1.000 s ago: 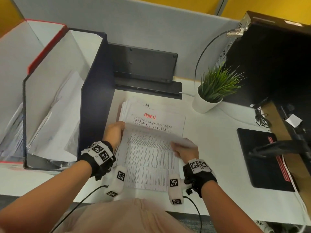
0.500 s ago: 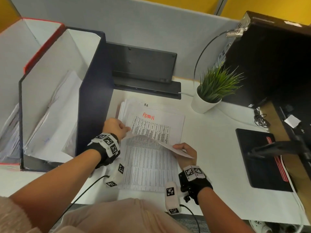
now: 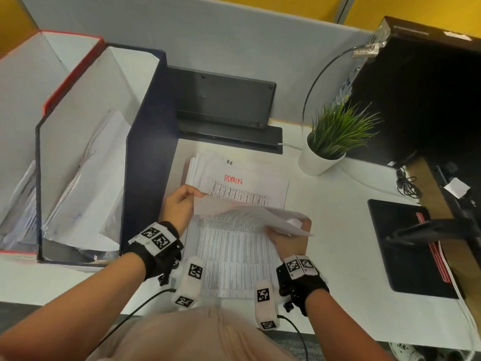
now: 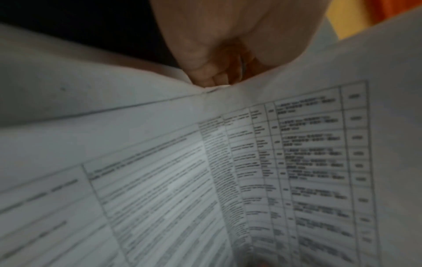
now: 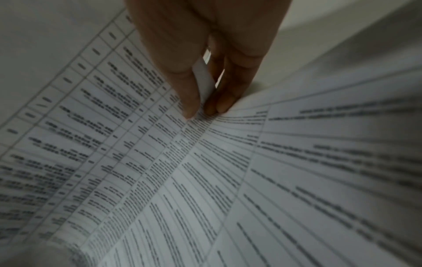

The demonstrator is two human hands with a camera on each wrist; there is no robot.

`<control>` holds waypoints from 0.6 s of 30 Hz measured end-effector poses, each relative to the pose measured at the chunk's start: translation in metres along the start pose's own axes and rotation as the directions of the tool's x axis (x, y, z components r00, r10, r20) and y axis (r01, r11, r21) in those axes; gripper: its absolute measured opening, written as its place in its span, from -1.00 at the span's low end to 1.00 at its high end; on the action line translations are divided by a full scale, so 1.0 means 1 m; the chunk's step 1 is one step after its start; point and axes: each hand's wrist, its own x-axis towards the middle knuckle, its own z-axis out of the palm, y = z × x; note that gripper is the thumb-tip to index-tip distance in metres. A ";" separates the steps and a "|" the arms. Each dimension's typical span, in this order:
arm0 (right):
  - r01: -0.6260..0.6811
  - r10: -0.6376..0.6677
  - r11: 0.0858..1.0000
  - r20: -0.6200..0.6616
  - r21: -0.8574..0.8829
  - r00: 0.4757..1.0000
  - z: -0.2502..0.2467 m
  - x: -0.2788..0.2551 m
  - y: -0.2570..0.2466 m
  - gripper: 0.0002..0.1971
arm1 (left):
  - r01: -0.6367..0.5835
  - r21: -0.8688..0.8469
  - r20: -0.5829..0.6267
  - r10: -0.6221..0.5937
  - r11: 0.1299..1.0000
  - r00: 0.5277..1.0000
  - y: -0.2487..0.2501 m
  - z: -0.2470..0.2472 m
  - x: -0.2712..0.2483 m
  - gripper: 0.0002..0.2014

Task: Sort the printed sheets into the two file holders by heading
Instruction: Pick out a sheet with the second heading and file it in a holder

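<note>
A stack of printed sheets (image 3: 250,175) lies on the white desk, its upper page headed ADMIN in red. A top sheet (image 3: 234,246) covered in a table is bent back over itself. My left hand (image 3: 179,207) pinches its far left corner; in the left wrist view the left hand (image 4: 219,59) curls round the paper edge. My right hand (image 3: 286,235) pinches the folded right edge, and the right wrist view shows the right hand (image 5: 203,75) with thumb and fingers closed on the sheet (image 5: 205,180). The dark blue file holder (image 3: 148,162) and red file holder (image 3: 70,74) stand left, both holding papers.
A black stand (image 3: 223,110) sits behind the stack. A potted plant (image 3: 330,142) stands at the back right, a dark computer case (image 3: 421,87) behind it. A black pad (image 3: 408,246) and cables (image 3: 406,181) lie at the right. The desk's front edge runs under my wrists.
My left hand, which had let go and rested on the stack, has taken the sheet's far left corner again. The folded top edge has risen and spread between both hands.
</note>
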 end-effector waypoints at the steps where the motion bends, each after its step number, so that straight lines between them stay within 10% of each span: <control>1: 0.014 -0.013 1.000 0.018 -0.023 1.000 0.000 0.000 -0.002 -0.33 | 0.041 -0.039 0.008 -0.041 0.998 0.999 0.003 0.000 0.000 -0.63; 5: -0.106 0.114 0.982 0.041 -0.157 0.993 -0.001 0.001 -0.004 -0.83 | 0.198 -0.056 0.023 -0.197 0.979 0.980 0.019 0.004 0.006 -0.67; 11: -0.142 0.138 0.989 0.086 0.048 0.987 -0.007 -0.002 -0.003 -0.44 | 0.229 0.495 -0.109 -0.202 0.838 0.973 0.024 -0.003 0.027 -0.88; 18: -0.048 0.058 0.989 0.068 -0.143 0.996 -0.007 -0.006 -0.005 -0.70 | 0.141 0.724 -0.104 -0.095 0.676 0.990 0.016 0.005 0.024 -0.76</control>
